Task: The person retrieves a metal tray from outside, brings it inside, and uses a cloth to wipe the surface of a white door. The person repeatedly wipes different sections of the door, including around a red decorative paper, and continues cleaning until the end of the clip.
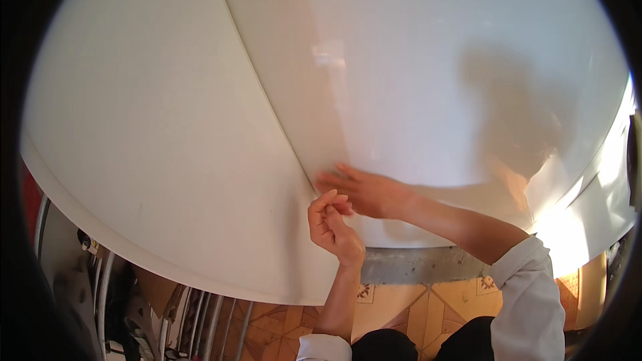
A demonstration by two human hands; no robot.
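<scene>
A glossy white sheet (pixel 401 110) covers the right side of a broad work surface, and a matte white panel (pixel 165 135) lies on the left; a dark seam runs between them. My right hand (pixel 368 193), slightly blurred, is spread flat over the sheet's lower left part beside the seam, with nothing visible under its fingers. Just in front of it my left hand (pixel 333 228) is raised with curled fingers near the thumb. Whether something small is pinched there cannot be told.
A grey metal edge (pixel 416 265) runs below the sheet, above a patterned tiled floor (pixel 426 311). Metal tubes (pixel 105 301) stand below the panel at the left. Bright sunlight falls on white sheeting (pixel 567 240) at the right, near a cardboard box (pixel 592 291).
</scene>
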